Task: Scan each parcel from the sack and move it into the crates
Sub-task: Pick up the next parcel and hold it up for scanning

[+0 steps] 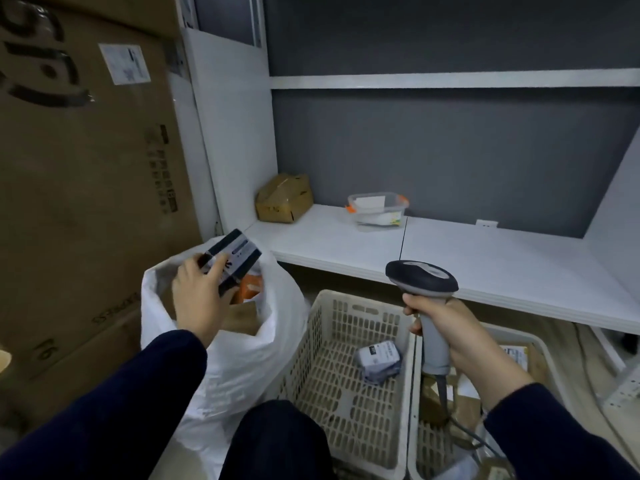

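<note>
Parcel [239, 257], print unreadable, gripped in left hand [199, 299] above sack [242, 362], right hand [462, 337] clasping scanner [420, 276]

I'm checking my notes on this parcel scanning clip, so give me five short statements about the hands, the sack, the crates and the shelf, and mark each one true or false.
1. The left hand grips a black and white box above the white sack. True.
2. The right hand holds the scanner by its handle. True.
3. The crate next to the sack has nothing in it. False: a small grey parcel lies on the crate's floor.
4. The scanner's head touches the box. False: they are apart, with the scanner held over the crates.
5. The clear container on the shelf has blue clips. False: its clips are orange.
</note>
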